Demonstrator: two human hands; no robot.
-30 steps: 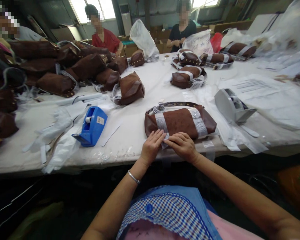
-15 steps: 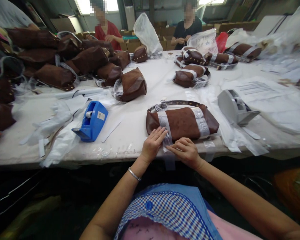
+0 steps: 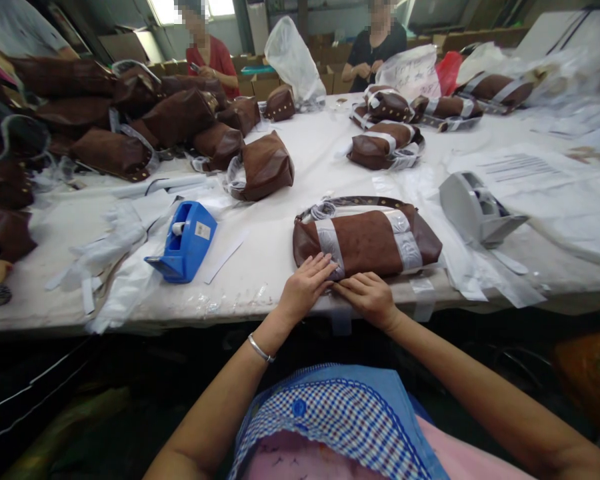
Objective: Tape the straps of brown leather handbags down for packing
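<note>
A brown handbag (image 3: 367, 243) lies lengthwise near the table's front edge, its studded strap (image 3: 365, 202) along the far side. Two whitish plastic strips cross it, a left strip (image 3: 329, 235) and a right strip (image 3: 406, 241). My left hand (image 3: 307, 283) rests with outstretched fingers on the near end of the left strip. Close beside it, my right hand (image 3: 367, 298) has its fingers together at the bag's lower edge, pinching the tail of that strip; the fingertips partly hide it.
A blue tape dispenser (image 3: 187, 243) stands to the left and a grey tape dispenser (image 3: 473, 210) to the right. Brown bags (image 3: 175, 123) are heaped at the back left; several strapped bags (image 3: 385, 143) lie behind. Two people work across the table (image 3: 325, 147), and another person's sleeve shows at the far left.
My right hand has moved slightly up and left with the strip's tail, which hung toward me and now is tucked against the bag's lower edge. My left hand stays on the strip.
</note>
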